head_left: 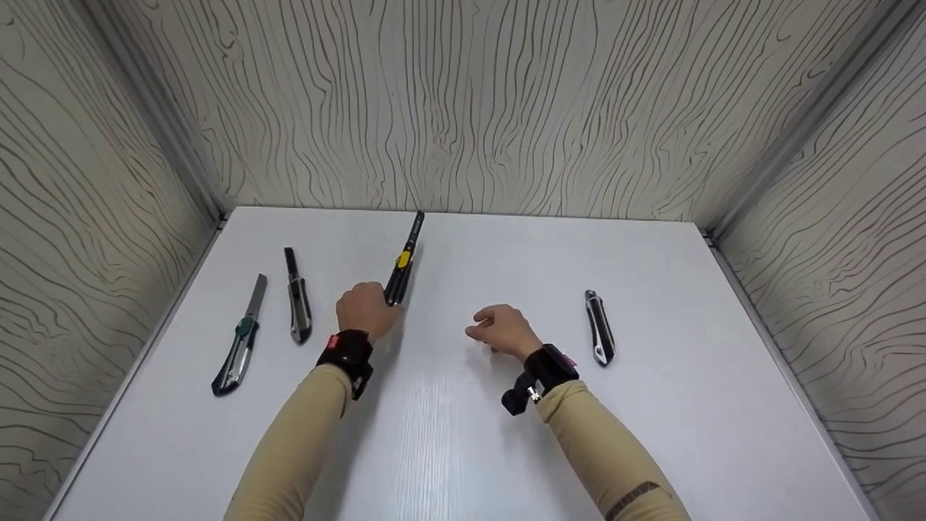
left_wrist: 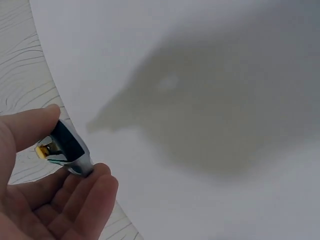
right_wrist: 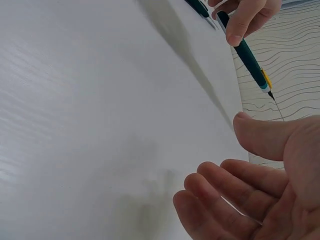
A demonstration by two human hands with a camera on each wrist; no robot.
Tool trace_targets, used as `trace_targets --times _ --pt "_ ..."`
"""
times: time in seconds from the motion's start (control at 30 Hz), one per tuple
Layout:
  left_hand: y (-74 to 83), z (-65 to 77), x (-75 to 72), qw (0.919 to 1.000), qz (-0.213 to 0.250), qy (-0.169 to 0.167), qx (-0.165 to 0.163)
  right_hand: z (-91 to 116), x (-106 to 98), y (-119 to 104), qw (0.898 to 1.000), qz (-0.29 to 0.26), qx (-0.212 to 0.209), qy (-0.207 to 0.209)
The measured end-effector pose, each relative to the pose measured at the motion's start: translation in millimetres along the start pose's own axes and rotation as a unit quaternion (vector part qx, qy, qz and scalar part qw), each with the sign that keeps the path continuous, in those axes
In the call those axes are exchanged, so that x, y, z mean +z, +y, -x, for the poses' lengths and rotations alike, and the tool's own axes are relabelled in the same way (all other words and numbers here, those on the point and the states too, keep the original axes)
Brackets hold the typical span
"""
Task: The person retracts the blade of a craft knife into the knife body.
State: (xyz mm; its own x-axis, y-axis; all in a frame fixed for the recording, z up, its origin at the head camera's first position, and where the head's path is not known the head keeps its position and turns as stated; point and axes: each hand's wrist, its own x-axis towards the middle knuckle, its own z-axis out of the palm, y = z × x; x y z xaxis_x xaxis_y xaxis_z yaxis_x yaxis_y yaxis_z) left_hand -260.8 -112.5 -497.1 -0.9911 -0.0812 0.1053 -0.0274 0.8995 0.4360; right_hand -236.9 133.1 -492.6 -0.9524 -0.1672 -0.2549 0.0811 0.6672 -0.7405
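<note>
My left hand [head_left: 364, 311] pinches the rear end of a black snap-off utility knife [head_left: 404, 259] with a yellow slider, between thumb and fingers. The knife points away from me, its long dark blade extended, and the left wrist view shows its handle [left_wrist: 70, 145] end-on. In the right wrist view the knife [right_wrist: 250, 62] is seen from the side, held above the table over its shadow. My right hand [head_left: 504, 331] hovers over the middle of the table, fingers loosely bent and holding nothing; its thumb and fingers are apart in the right wrist view.
On the white table [head_left: 434, 449] at the left lie a green-and-black utility knife [head_left: 242, 340] with its blade out and a grey-and-black one [head_left: 298, 300]. A third knife [head_left: 600, 327] lies at the right. Wood-patterned walls [head_left: 463, 108] surround the table's back and sides.
</note>
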Motion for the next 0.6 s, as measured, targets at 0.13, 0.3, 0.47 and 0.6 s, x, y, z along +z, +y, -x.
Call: trace_targets --times 0.13,0.3,0.47,0.6 --pt "14.4 9.9 5.1 0.9997 0.018 -0.004 0.014 -1 -5 2 1.0 -0.011 0.012 0.009" --pt "32.7 21.6 13.5 0.9989 0.012 -0.021 0.039 -4 -9 6 0.999 -0.024 0.029 0.015" --pt "49.7 31.3 21.6 0.9977 0.006 -0.04 0.054 -5 -12 10 0.998 -0.046 0.037 0.016" --pt "62.8 39.8 26.0 0.9962 0.009 -0.046 0.073 -5 -14 12 0.996 -0.079 0.042 0.029"
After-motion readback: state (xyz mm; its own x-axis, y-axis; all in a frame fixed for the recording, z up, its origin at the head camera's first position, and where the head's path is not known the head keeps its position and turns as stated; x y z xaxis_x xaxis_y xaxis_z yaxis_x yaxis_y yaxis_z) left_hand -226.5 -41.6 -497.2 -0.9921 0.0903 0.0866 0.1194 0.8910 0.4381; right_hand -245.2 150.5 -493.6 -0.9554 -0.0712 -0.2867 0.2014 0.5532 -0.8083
